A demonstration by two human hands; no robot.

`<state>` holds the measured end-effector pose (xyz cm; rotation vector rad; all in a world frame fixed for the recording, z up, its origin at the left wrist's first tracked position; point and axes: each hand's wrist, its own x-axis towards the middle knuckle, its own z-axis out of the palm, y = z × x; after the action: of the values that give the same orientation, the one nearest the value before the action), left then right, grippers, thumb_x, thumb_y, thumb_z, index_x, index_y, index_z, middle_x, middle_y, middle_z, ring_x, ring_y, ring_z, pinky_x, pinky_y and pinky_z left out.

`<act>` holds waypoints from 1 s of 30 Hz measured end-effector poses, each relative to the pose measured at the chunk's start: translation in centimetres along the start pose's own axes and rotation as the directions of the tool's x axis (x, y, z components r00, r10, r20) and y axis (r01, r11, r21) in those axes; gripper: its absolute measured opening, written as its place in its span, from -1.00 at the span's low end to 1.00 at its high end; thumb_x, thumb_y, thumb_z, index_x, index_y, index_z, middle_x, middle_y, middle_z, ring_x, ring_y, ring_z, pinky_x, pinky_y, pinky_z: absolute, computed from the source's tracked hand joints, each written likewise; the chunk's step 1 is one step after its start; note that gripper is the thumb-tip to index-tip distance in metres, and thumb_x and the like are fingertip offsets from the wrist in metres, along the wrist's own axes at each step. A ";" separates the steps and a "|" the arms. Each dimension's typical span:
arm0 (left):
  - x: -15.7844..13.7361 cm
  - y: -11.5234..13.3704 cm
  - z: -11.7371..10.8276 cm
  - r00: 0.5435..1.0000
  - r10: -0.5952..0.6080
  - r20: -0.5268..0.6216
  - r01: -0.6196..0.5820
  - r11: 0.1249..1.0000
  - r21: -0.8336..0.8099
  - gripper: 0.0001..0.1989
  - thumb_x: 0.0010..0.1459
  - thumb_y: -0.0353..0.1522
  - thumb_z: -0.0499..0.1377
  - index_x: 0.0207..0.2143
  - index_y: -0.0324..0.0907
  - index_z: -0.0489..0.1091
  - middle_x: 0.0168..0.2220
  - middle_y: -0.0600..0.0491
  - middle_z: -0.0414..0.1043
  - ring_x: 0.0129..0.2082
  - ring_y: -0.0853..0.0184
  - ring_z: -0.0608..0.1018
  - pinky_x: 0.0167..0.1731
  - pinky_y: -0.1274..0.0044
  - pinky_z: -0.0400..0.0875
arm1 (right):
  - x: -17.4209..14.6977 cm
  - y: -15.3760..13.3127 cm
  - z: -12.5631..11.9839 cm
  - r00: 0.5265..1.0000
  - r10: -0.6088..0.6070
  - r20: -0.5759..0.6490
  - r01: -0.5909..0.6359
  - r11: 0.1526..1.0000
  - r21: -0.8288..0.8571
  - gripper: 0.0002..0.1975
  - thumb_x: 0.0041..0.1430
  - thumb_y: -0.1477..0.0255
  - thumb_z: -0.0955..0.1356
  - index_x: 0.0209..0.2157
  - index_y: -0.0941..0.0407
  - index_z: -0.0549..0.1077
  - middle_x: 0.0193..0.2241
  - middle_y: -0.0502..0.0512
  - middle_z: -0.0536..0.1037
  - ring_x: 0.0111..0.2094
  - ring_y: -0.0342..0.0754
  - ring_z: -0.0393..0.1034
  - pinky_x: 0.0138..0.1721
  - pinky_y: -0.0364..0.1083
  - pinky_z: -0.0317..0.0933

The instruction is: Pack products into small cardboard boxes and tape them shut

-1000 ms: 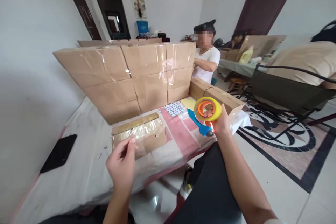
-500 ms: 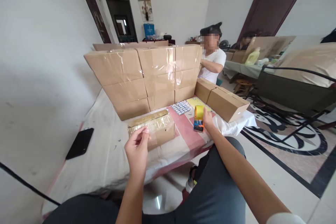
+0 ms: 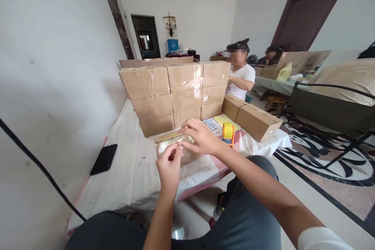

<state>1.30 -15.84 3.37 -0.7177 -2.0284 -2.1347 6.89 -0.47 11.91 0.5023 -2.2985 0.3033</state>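
Observation:
A small cardboard box (image 3: 190, 159) lies in front of me, its top covered with shiny clear tape. At its front edge my left hand (image 3: 170, 160) is closed in a pinch; what sits between thumb and fingertip is too small to make out. My right hand (image 3: 200, 136) reaches over the box's right end. Its fingers are stretched and apart, the thumb tip close to the left fingertips. To the right of that hand, a tape dispenser with a yellow roll (image 3: 227, 131) stands on the table, partly hidden by the right arm.
Behind the box rises a stack of taped cardboard boxes (image 3: 186, 99). Two more boxes (image 3: 258, 119) lie on the right, near a grid-patterned sheet (image 3: 210, 124) and a yellow sheet (image 3: 224, 120). A black phone (image 3: 104, 159) lies left. Another person (image 3: 244, 76) sits behind the stack.
My right hand has let go of the tape dispenser, leaving it on the table, and has moved left over the box to meet my left hand. The view has shifted slightly.

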 end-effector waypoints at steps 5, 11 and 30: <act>-0.2 0.3 -0.3 0.997 -0.032 -0.071 0.030 0.999 -0.025 -0.53 0.09 -0.12 0.33 -0.01 -0.16 0.46 -0.55 0.17 0.42 -0.53 0.41 0.43 -0.42 0.53 0.38 | 0.8 -0.6 -0.6 0.995 -0.087 0.043 0.090 0.993 -0.080 -0.84 0.43 0.44 0.24 -0.24 0.09 0.43 -0.21 0.17 0.48 -0.16 0.05 0.33 -0.18 0.03 0.21; 1.6 0.9 -3.1 0.908 -0.091 -0.409 0.028 0.987 -0.158 -0.50 0.23 -0.19 0.16 0.15 -0.21 0.22 -0.68 0.33 0.21 -0.67 0.48 0.29 -0.54 0.60 0.24 | 1.4 -0.4 -5.6 0.987 0.130 -0.089 -0.112 0.976 0.185 -0.86 0.40 0.35 0.30 -0.28 0.06 0.42 -0.17 0.14 0.40 -0.07 0.05 0.33 0.03 0.09 0.23; 1.1 -4.6 1.3 0.989 0.143 0.028 -0.136 0.836 0.532 -0.59 0.26 -0.20 0.13 0.09 -0.12 0.49 -0.65 0.14 0.37 -0.65 0.41 0.34 -0.52 0.53 0.15 | 2.3 10.5 8.4 0.880 0.130 0.457 -0.318 0.877 0.362 -0.82 0.25 0.29 0.39 -0.31 0.13 0.46 -0.18 0.14 0.44 -0.06 0.06 0.33 0.08 0.07 0.19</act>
<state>-1.18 -13.88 -0.41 -0.7241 -2.3171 -1.3782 -4.48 5.35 7.08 0.5489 -2.7304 0.9151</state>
